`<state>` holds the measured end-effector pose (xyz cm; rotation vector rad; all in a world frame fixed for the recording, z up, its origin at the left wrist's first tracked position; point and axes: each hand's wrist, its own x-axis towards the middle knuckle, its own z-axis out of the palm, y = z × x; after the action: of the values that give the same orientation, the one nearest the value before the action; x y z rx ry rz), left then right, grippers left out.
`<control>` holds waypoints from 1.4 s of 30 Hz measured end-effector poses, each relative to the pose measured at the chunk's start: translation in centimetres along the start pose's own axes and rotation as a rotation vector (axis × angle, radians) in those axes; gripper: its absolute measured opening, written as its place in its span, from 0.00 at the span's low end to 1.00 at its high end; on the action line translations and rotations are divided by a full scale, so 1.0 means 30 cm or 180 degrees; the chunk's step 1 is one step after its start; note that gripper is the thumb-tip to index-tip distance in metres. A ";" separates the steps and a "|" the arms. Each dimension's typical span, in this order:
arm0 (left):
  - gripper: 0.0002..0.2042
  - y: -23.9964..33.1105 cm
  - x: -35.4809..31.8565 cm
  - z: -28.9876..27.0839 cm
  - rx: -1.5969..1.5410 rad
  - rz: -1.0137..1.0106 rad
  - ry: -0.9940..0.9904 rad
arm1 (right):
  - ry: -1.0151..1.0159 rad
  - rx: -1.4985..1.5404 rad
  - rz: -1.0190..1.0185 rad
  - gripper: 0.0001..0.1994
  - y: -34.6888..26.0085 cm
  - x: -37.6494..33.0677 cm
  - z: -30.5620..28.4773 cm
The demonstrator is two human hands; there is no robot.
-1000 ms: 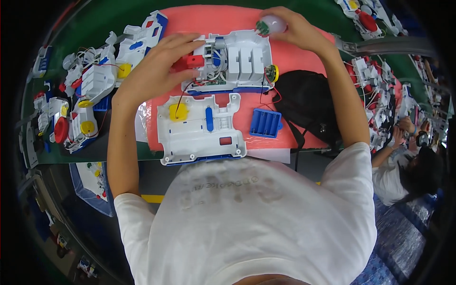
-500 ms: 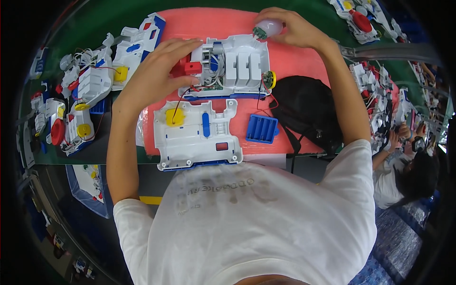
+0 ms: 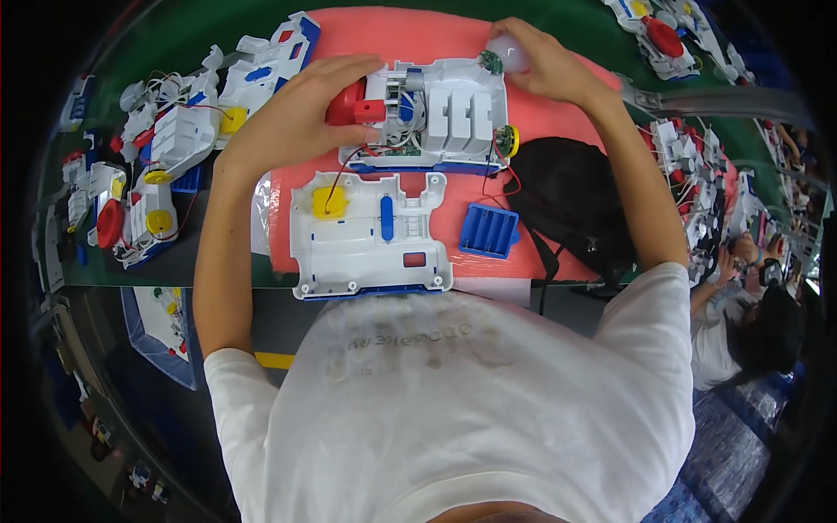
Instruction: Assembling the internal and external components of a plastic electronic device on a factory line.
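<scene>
My left hand (image 3: 305,109) is wrapped around the left end of a white plastic housing (image 3: 475,78), thumb at the near side and fingers at the far side. Between them sits a red round part (image 3: 344,105) with a red block (image 3: 369,111). Inside the housing are white compartments, wires and a green board. In my right hand (image 3: 554,70) is a pale translucent dome (image 3: 510,54) with a small green circuit board (image 3: 490,62) on its end, at the housing's far right corner. A matching half shell (image 3: 349,248) lies nearest me, with a yellow disc (image 3: 329,202) inside.
A blue battery holder (image 3: 488,231) lies on the pink mat (image 3: 392,30), wired to the housing. A black bag (image 3: 567,200) rests at its right. Partly assembled housings (image 3: 179,144) crowd the left; more parts (image 3: 689,174) lie right, where another person (image 3: 741,331) sits.
The dome has turned and shifted slightly right in my right hand, its board now against the housing's far corner. The whole bench appears shifted a little right and up in view.
</scene>
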<state>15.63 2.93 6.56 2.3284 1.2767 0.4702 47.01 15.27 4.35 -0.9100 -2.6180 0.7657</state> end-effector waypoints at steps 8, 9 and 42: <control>0.34 -0.002 0.009 -0.002 0.0045 -0.0070 -0.0085 | 0.0049 -0.1203 -0.0564 0.29 0.009 -0.009 0.037; 0.34 0.002 0.007 -0.001 0.0016 -0.0091 -0.0075 | 0.0112 -0.1435 -0.0532 0.30 0.005 -0.013 0.044; 0.41 -0.067 -0.009 0.072 -0.0604 -0.0408 0.0200 | 0.1621 -0.0633 -0.0830 0.14 -0.189 0.012 0.001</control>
<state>15.14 3.20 3.65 2.0767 1.3390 0.5983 43.89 11.71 7.52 -0.6784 -2.3093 0.1752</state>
